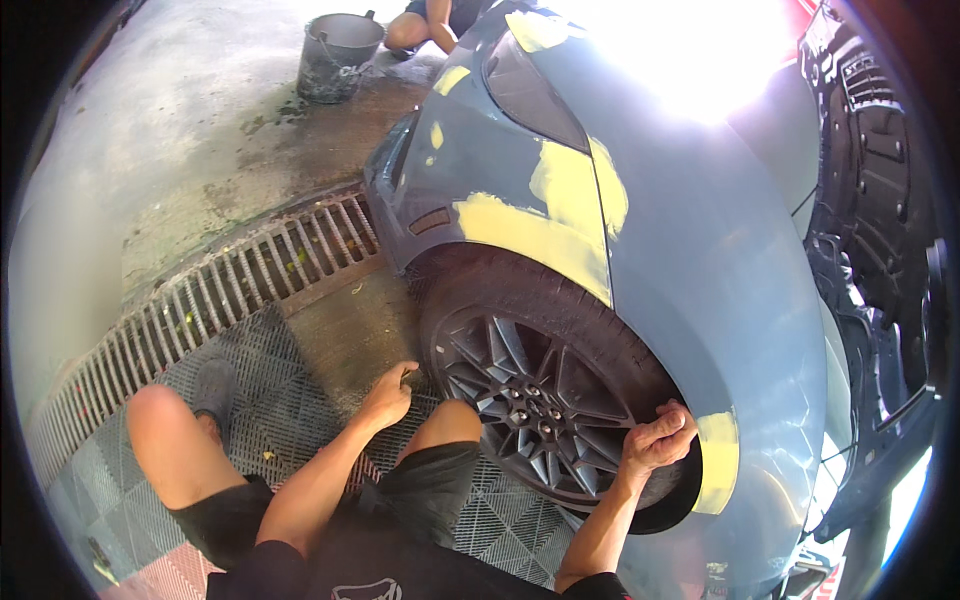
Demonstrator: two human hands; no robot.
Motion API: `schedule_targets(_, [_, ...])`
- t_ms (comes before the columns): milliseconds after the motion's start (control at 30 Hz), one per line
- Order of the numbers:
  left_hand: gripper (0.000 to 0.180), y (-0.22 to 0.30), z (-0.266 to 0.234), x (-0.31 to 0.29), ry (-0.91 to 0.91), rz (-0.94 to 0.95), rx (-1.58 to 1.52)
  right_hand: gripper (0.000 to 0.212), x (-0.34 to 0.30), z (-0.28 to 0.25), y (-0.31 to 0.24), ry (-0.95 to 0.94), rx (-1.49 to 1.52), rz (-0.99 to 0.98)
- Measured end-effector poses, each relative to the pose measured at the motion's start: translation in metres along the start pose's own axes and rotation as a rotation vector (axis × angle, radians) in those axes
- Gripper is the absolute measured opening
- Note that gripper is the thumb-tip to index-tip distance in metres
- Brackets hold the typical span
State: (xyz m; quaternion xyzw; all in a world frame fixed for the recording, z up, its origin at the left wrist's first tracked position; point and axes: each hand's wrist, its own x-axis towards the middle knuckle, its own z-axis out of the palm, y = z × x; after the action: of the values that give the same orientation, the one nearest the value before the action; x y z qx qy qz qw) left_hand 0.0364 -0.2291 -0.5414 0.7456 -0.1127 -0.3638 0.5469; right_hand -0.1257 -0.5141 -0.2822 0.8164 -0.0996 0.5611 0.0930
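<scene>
A grey-blue car body [700, 260] with yellow filler patches stands in front of me, its front wheel [535, 410] beside my knee. My right hand [660, 440] is closed at the edge of the wheel arch, next to a small yellow filler patch [718, 462]. Whatever its curled fingers hold, if anything, is hidden. Between my knees and left of the tyre [545, 285], my left hand [385, 400] hovers with its index finger stretched out and the others loosely bent. Nothing shows in it. A larger yellow patch [530, 228] covers the body above the arch.
A metal drain grate [230, 268] runs across the floor on the left. Grey plastic floor tiles [255, 400] lie under my feet. Farther off stands a dark bucket [340, 60], with another person [425, 28] crouching near it. The raised hood [880, 170] is at the right.
</scene>
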Motion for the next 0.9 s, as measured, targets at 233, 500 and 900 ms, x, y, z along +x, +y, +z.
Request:
schedule_targets(233, [0.057,-0.049,-0.001,0.032,-0.116,-0.156,0.034,0.017,-0.012,-0.001,-0.016,-0.019,-0.185,0.047])
schedule_targets(500, [0.039,-0.112,-0.009,0.07,-0.233,-0.473,-0.526,0.02,0.028,0.025,-0.153,-0.471,-0.204,-0.207])
schedule_targets(900, [0.066,-0.107,-0.038,0.089,-0.406,-0.423,-0.619,0.087,0.114,0.147,-0.221,-0.592,-0.762,-0.088])
